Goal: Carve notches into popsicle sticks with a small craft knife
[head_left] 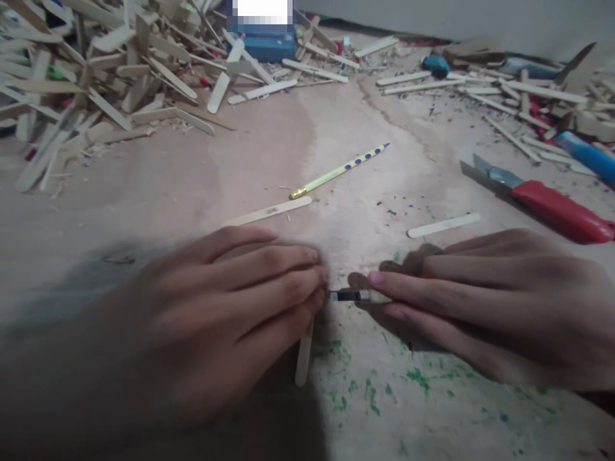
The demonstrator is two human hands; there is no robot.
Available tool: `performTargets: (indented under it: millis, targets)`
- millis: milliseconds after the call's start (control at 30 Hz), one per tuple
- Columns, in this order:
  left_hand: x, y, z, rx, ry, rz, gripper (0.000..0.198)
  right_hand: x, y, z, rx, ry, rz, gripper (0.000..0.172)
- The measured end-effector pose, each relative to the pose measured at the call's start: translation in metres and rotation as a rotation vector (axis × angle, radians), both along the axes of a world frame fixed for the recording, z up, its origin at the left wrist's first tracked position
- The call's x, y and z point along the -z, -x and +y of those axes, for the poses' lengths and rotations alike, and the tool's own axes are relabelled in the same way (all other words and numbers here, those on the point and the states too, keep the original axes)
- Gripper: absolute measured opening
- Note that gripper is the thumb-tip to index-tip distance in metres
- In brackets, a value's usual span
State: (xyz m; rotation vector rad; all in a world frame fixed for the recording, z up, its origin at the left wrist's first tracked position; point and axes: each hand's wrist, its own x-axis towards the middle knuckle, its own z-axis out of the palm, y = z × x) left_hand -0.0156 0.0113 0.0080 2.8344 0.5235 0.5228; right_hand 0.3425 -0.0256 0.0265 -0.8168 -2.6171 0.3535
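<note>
The left hand (240,307) bunched over a craft stick (304,358) that jutted toward six o'clock, presumably steadying it (the fingers hid their grip, so I couldn't tell). At three o'clock, the right hand (509,307) straddled the pale end of a dark-and-silver piece (346,296), perhaps keeping it level; its hold was unclear. A pencil (331,175) lay toward twelve.

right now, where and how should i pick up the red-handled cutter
I'd take its red handle around the middle, coming from the right: the cutter lies slanted, its metal blade at the far left end, so that approach likely avoids the edge.
</note>
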Motion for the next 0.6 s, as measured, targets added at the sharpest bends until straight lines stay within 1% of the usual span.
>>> performTargets:
  millis: [33, 67, 133, 200, 300, 367, 500, 600]
  targets:
    - [-0.001, -0.001, -0.001, -0.009, 0.011, -0.002, 0.050, -0.002, 0.000, 0.000, -0.005, 0.005, -0.014, 0.028]
    - [-0.001, -0.001, -0.001, -0.048, 0.035, -0.022, 0.046, -0.003, 0.000, 0.001, -0.008, 0.010, -0.026, 0.029]
    - [0.000, -0.002, -0.003, -0.163, 0.070, -0.090, 0.041, -0.006, -0.001, 0.001, -0.013, 0.021, -0.044, 0.029]
    - [0.002, -0.002, -0.004, -0.202, 0.068, -0.084, 0.037, -0.009, -0.003, 0.000, -0.009, 0.022, -0.041, 0.027]
    - [0.005, 0.000, -0.003, -0.159, -0.012, -0.019, 0.031, -0.014, -0.004, -0.001, -0.007, 0.012, -0.047, 0.027]
    - [0.007, 0.001, -0.001, -0.117, -0.055, -0.047, 0.028, -0.016, -0.005, 0.000, -0.015, 0.004, -0.066, 0.025]
    - [0.007, 0.004, -0.001, -0.068, -0.047, -0.076, 0.025, -0.017, -0.005, 0.004, -0.031, -0.025, -0.122, 0.021]
    - [0.005, 0.005, -0.002, -0.044, -0.063, -0.048, 0.023, -0.016, -0.003, 0.005, -0.034, -0.021, -0.125, 0.016]
